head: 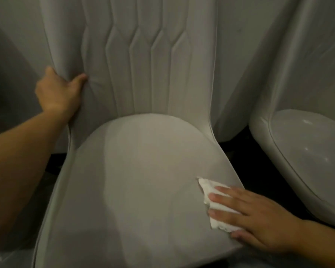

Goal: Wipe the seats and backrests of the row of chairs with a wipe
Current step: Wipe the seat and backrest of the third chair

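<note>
Right hand has its fingers flat and straight, pressing the wipe onto the seat near its right front edge. The left hand grips the left edge of the backrest, fingers curled round it, probably to steady the chair. The wipe looks thin, soft and crumpled, so I'd guess it bunches up easily; a flat palm beats pinching. The upholstery looks smooth and slick. The next chair sits just beside on the right.

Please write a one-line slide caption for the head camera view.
Right hand presses a white wipe flat on the chair seat while left hand grips the backrest edge.
</note>
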